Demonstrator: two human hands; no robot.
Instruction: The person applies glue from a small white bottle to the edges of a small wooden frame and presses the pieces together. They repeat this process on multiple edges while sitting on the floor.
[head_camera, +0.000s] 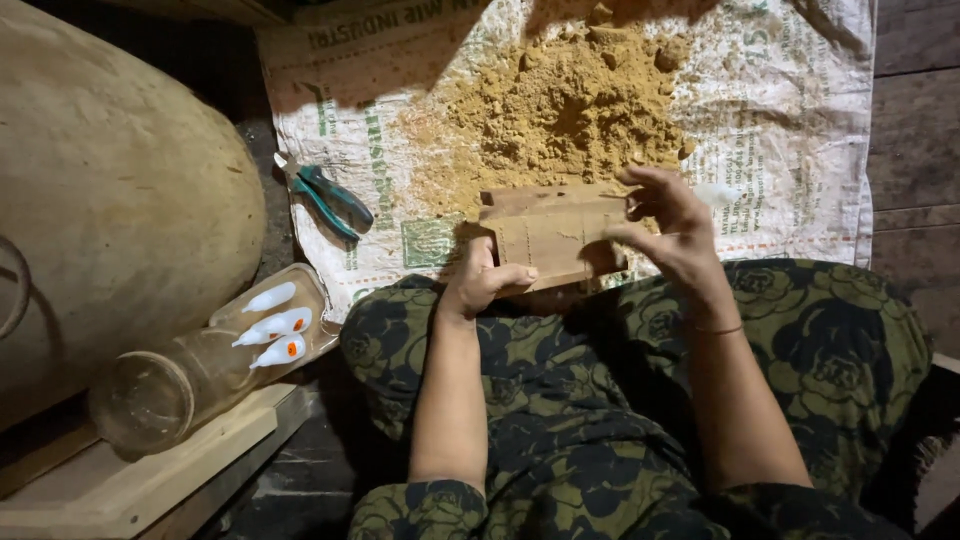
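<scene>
Head view: our left hand (482, 280) and right hand (668, 222) both grasp the wooden block (553, 232) above the sawdust (565, 105). We judge we're inspecting it; turning it next calls for a firm two-handed grip.

Both bare forearms reaching forward from lap, side by side, elbows bent. Left hand (483, 280) lying low, fingers curling inward, thumb pressing across top, wrist straight, grip closing on something. Right hand (668, 222) sitting higher and further forward, wrist bending slightly, fingers spreading and arching, fingertips pinching down, thumb underneath. Thin band showing around right wrist. Hands staying near each other, not touching.
</scene>
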